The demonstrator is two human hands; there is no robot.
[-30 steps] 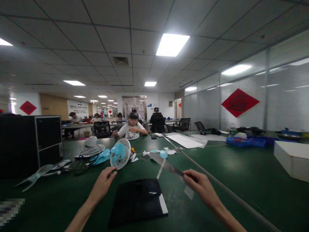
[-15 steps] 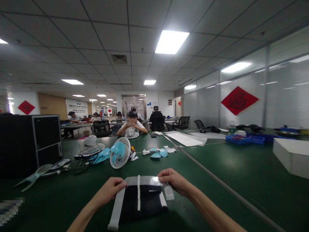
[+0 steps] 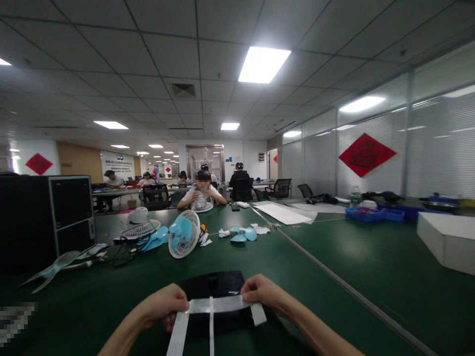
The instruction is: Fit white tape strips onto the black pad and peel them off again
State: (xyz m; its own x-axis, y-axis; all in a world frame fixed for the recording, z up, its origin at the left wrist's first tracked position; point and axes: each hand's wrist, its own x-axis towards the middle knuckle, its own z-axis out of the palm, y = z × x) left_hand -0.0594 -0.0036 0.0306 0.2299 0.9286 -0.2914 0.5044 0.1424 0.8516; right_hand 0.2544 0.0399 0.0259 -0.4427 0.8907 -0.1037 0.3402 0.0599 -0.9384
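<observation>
Between my two hands stretches a pale, partly see-through strap, held level by its ends. My left hand pinches its left end, where a wide white ribbed band hangs toward me. At the other end my right hand is closed with thumb and fingers on the strap, and a short white ribbed tail dangles below it. A narrow white strip runs down from the middle. Behind and below the strap lies a flat black item on the green table; its kind is not clear.
A white fan guard with blue blades stands tilted ahead. Loose blue blades lie right of it. A black computer case is at left, a white box at right. Across the table sits a person.
Both hands have drawn the strap toward me and lower, uncovering the far part of the black item. The person across the table has shifted their hands.
</observation>
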